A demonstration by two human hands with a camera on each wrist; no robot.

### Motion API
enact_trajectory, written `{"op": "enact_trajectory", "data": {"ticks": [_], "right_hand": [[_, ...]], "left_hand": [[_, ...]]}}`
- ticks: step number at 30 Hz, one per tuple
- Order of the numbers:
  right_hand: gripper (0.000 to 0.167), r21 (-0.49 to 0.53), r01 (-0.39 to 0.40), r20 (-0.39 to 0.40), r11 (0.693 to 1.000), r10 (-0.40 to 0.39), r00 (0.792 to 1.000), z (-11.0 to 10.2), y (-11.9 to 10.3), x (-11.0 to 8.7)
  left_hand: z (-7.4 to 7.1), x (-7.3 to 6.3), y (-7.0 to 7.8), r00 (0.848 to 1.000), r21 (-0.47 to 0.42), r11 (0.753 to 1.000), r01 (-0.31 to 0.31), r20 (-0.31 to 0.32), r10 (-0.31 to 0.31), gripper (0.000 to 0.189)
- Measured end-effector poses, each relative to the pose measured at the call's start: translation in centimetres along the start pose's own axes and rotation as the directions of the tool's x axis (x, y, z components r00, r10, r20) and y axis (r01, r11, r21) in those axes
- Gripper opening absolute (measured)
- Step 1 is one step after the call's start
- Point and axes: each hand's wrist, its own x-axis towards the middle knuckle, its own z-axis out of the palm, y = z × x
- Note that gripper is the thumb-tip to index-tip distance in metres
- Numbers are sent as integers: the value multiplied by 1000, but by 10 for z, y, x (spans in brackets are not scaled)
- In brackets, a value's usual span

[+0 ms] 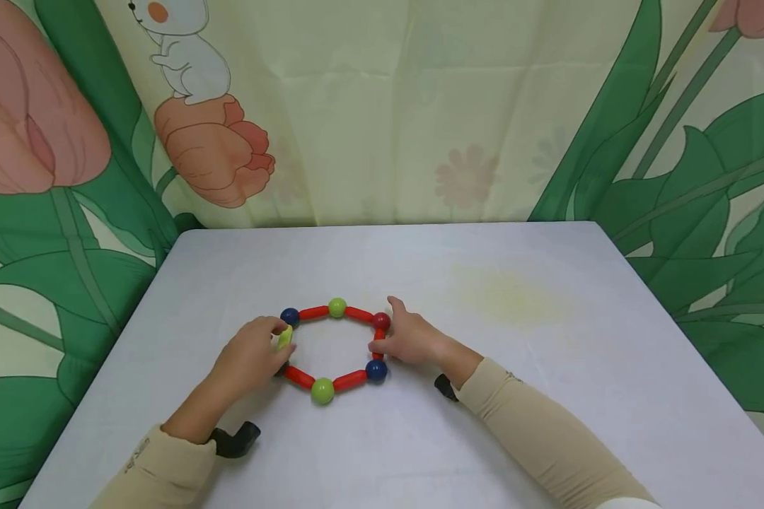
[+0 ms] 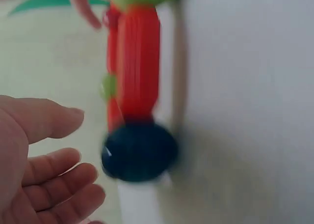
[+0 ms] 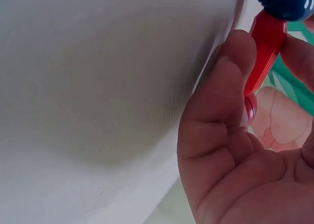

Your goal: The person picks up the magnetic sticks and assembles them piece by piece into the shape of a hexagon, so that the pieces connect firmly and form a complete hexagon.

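A ring of toy rods and balls lies on the white table (image 1: 484, 431). Red rods (image 1: 350, 380) join green, dark blue and crimson balls, while a yellow-green rod (image 1: 284, 338) forms the left side. Over that rod hovers my left hand (image 1: 245, 357), its thumb and fingers parted. The left wrist view shows these fingers (image 2: 88, 172) beside a blurred blue ball (image 2: 140, 153), nothing between them. At the ring's right side my right hand (image 1: 414, 338) pinches the red rod (image 3: 267, 52) between the crimson ball (image 1: 381, 322) and a blue ball (image 1: 376, 371).
A black wrist device (image 1: 235, 440) sits under the left sleeve, and another (image 1: 446, 387) under the right one. Behind the table hangs a patterned curtain (image 1: 382, 106) with flowers and a white animal. A faint yellow stain (image 1: 509, 297) marks the tabletop beyond the right hand.
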Motion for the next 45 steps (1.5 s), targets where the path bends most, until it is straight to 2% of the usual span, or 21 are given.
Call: {"op": "enact_trajectory", "data": {"ticks": [5, 10, 14, 20, 24, 28, 33, 41, 45], "right_hand": [[101, -10, 3, -33, 1000, -4, 999, 3, -3, -1], [92, -34, 44, -87, 998, -47, 995, 8, -2, -3], [74, -104, 22, -133, 994, -36, 990, 8, 3, -10], [36, -238, -52, -126, 970, 22, 992, -2, 11, -14], [26, -280, -49, -153, 959, 5, 988, -11, 12, -9], [26, -319, -8, -173, 948, -50, 984, -17, 13, -1], [29, -322, 62, -162, 945, -120, 979, -20, 13, 8], [33, -297, 140, -129, 945, -185, 974, -21, 8, 16], [44, -250, 155, -126, 956, -191, 973, -21, 12, 16]], "left_hand": [[0, 6, -21, 998, -108, 993, 53, 48, -48, 35], [1, 7, -23, 996, -131, 990, 59, 68, -50, 27], [3, 6, -17, 997, -109, 994, 8, 77, 1, 20], [7, -2, -1, 988, -77, 991, -109, 103, 117, 16], [12, -8, 10, 978, -66, 986, -155, 130, 162, 20], [23, -16, 21, 958, -92, 971, -219, 169, 232, 19], [33, -27, 34, 915, -77, 940, -333, 217, 341, 16], [40, -29, 58, 894, 14, 918, -397, 232, 383, 10], [47, -25, 65, 876, 36, 892, -450, 213, 433, 9]]}}
